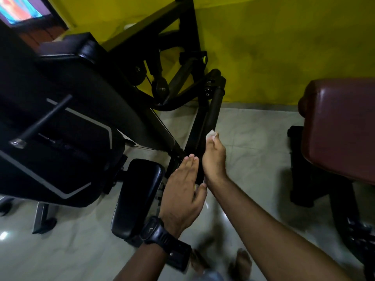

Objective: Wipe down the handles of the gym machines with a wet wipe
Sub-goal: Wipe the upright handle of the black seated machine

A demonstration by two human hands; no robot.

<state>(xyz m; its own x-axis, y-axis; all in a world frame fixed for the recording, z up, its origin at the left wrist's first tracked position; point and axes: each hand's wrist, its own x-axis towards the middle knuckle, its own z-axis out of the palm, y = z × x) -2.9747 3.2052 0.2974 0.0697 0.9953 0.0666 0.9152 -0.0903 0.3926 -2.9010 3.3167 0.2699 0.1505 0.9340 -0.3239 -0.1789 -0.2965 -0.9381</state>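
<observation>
A long black padded handle (pixel 214 110) of a black gym machine slants from the yellow wall down toward me. My right hand (pixel 214 159) presses a small white wet wipe (pixel 211 135) against the handle's lower part, fingers closed on the wipe. My left hand (pixel 182 193), with a black watch on its wrist, lies flat with fingers straight against the handle's near end, thumb beneath it. The handle's lowest end is hidden between my two hands.
The machine's black seat back (pixel 67 122) and small seat pad (pixel 138 193) stand at left, with a thin black lever (pixel 42 120) sticking out. A maroon padded bench (pixel 343 126) stands at right. Pale tiled floor (pixel 253 138) lies between them; my feet show below.
</observation>
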